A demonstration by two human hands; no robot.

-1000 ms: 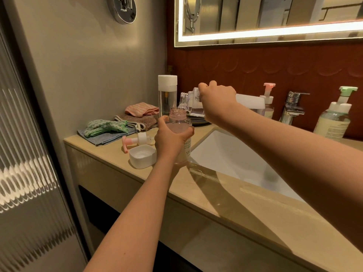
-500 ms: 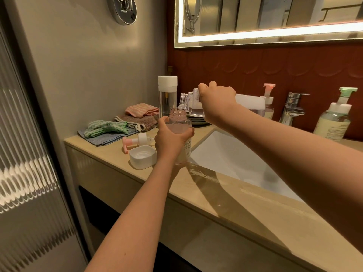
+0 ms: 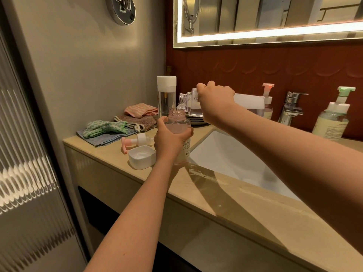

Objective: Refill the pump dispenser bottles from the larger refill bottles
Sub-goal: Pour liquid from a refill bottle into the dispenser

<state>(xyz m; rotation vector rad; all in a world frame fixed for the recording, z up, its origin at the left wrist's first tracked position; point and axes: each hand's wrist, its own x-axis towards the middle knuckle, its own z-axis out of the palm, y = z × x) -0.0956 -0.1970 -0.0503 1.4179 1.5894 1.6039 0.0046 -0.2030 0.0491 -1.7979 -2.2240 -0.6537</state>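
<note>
My left hand (image 3: 169, 139) grips an open pink-tinted dispenser bottle (image 3: 179, 127) standing on the counter's edge by the sink. My right hand (image 3: 215, 101) holds a clear refill bottle (image 3: 189, 102) tipped on its side, its threaded mouth just above the dispenser's neck. The removed pink pump head (image 3: 135, 143) lies on the counter to the left, beside a white cap (image 3: 141, 157) turned open side up. A second pink pump bottle (image 3: 267, 103) and a green pump bottle (image 3: 333, 118) stand at the back.
A tall clear bottle with a white cap (image 3: 166, 95) stands behind the dispenser. Folded cloths (image 3: 117, 127) lie at the left end of the beige counter (image 3: 255, 203). The white sink (image 3: 235, 160) sits right, with a chrome tap (image 3: 290, 107). A white box (image 3: 249, 102) stands behind my right hand.
Almost nothing differs; both hands hold the same pose, with the refill bottle still tipped over the dispenser's neck.
</note>
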